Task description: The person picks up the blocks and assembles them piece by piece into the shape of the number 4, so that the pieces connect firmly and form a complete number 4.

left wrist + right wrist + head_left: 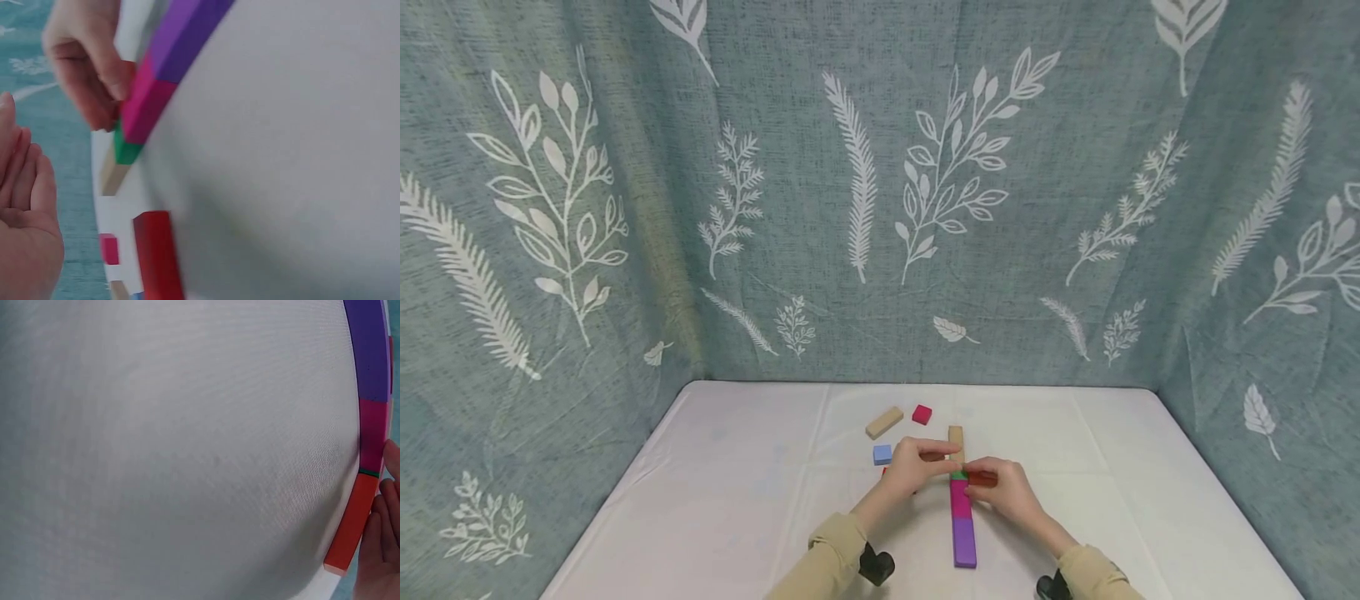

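A straight row of blocks runs toward the person: plain wooden block (956, 433), green block (127, 150), magenta block (960, 500) and purple block (964, 542). My right hand (1006, 492) pinches an orange block (353, 519) between thumb and fingers, at the row's right side by the green block. Across the row, my left hand (913, 464) reaches over the wooden block with fingers extended; whether it touches the block I cannot tell. A red block (156, 250) lies left of the row, mostly hidden beneath the left hand in the head view.
Left of the row's far end lie a blue block (882, 455), another plain wooden block (884, 422) and a small crimson block (922, 414). A white cloth covers the table (737, 500). Behind it hangs a teal leaf-patterned curtain (880, 333).
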Tool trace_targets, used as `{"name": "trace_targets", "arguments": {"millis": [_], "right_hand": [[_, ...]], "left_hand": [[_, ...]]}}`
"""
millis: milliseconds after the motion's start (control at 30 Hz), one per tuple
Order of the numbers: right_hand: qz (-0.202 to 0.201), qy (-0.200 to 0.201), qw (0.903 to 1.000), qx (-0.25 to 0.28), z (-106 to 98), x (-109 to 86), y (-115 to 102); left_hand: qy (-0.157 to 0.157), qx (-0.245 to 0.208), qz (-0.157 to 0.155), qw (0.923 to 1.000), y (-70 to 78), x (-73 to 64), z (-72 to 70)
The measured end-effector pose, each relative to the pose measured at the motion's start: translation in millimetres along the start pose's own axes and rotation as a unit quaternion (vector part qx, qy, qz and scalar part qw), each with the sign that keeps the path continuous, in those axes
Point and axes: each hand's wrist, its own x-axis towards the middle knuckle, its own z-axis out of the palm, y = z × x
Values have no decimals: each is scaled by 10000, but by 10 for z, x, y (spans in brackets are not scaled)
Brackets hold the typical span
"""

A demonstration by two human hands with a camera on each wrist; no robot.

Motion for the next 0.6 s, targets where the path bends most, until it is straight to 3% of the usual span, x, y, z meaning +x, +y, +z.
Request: {"name": "trace_targets", "arguments": {"millis": [267, 367, 600], "right_hand": [[93, -80, 9999, 44, -19, 23, 28], [3, -119, 9999, 111, -23, 37, 44], [28, -112, 9997, 205, -30, 45, 41]], "left_hand": [[-191, -37, 95, 9998, 395, -131, -243], [-167, -21, 95, 9998, 351, -123, -320], [-89, -145, 187, 9997, 91, -56, -481]]}}
